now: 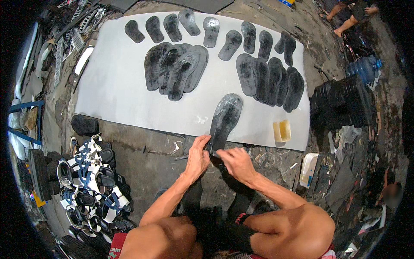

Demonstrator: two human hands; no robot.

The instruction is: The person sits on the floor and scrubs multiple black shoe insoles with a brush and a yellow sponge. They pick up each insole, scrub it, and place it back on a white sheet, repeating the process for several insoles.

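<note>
The near end of the sole (227, 113) is partly hidden at the fingers; it reaches over the sheet's near edge. The left hand (199, 155) grips its left side; the right hand (236, 164) is close beside, its grip impossible to tell. On the white sheet (116, 77), ten soles make the far row, two overlapping; the right pile (269, 82) shows five, while overlap blurs the left pile's (177, 71) count. One yellow block (281, 131) lies near right; heaped sandals (88, 185) crowd the left floor.
</note>
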